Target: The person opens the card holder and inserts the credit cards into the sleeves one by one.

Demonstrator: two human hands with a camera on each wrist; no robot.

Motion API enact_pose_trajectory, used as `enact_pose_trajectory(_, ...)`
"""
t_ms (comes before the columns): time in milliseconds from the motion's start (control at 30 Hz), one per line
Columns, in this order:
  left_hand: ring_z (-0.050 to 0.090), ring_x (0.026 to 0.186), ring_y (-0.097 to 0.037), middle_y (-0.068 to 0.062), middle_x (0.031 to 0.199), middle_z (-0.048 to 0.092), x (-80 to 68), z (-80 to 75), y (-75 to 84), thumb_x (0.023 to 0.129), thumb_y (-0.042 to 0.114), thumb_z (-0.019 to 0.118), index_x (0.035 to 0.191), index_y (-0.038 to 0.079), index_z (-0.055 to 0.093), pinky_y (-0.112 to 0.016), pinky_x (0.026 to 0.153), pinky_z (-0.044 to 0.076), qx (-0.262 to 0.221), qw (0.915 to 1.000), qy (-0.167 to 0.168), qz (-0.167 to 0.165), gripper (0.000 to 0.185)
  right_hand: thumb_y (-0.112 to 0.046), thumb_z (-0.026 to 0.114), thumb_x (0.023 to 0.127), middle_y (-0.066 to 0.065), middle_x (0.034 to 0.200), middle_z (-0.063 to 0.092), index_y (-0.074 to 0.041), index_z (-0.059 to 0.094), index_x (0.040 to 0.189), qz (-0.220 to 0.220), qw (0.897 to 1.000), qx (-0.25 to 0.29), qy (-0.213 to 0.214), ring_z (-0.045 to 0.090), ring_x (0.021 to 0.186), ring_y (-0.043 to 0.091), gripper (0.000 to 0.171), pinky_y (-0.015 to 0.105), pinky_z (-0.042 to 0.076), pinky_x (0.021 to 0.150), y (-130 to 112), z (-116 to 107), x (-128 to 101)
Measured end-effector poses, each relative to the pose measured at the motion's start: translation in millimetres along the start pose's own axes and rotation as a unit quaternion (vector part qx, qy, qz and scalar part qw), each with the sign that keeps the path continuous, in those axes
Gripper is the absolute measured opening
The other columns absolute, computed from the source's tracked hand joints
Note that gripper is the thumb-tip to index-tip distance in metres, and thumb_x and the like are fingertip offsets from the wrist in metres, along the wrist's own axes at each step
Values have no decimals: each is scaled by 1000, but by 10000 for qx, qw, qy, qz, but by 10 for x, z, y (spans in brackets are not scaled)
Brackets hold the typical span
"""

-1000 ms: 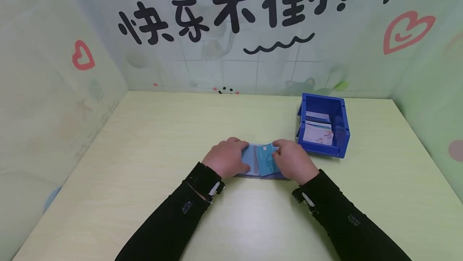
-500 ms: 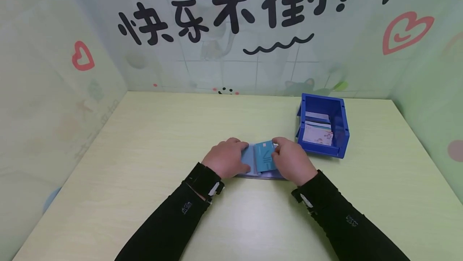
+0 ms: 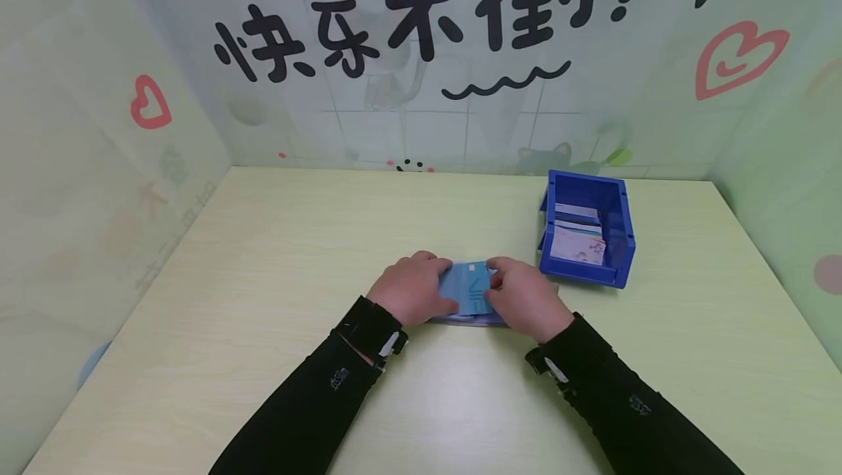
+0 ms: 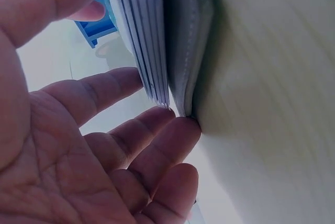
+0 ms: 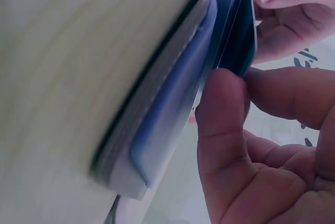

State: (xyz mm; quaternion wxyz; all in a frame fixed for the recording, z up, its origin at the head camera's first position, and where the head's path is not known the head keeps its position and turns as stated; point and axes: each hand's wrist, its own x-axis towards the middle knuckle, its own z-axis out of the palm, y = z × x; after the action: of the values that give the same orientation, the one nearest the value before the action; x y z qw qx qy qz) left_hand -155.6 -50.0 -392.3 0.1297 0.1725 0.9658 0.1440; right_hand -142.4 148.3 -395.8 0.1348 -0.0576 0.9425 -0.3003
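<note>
A card holder with a grey stitched cover and clear sleeves (image 4: 144, 41) lies spread open on the table. My left hand (image 3: 411, 289) grips its left side, thumb at the near edge and fingertips at the far edge. In the left wrist view, the fingertips touch the ends of the stacked sleeves and the cover. My right hand (image 3: 526, 296) pinches a teal card (image 3: 475, 289) by its right edge between thumb and index finger. The card lies over the holder's middle, its left edge overlapping the left-side sleeves. In the right wrist view, the card (image 5: 241, 35) stands tilted above the bluish right-side sleeve (image 5: 175, 98).
A blue plastic bin (image 3: 582, 270) stands behind and right of my right hand. Several cards (image 3: 577, 245) lean inside it. The pale wooden table (image 3: 316, 226) is bounded by a printed backdrop (image 3: 395, 131) at the back and sides.
My right hand has moved left with the teal card, after lifting it slightly away and straightening it. The card now overlaps the left-side sleeves. My left hand has stayed in place.
</note>
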Motion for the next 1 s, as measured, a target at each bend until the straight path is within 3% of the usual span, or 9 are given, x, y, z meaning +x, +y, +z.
enact_pose_trajectory(200,59,133,-34,-12,153,56,-1,-9,0,93,47,78,154,14,56,-51,111,50,-75,10000,-41,-2,73,-12,65,102,19,136,68,3,53,148,31,9998,128,-124,66,123,32,50,53,53,107,-51,32,-26)
enact_pose_trajectory(1000,59,134,-35,-13,151,58,-19,-33,0,92,43,80,153,12,55,-49,111,50,-241,9997,-27,56,73,-12,68,101,19,145,64,3,50,152,-520,9974,364,-331,68,125,32,56,47,57,103,-59,89,-83)
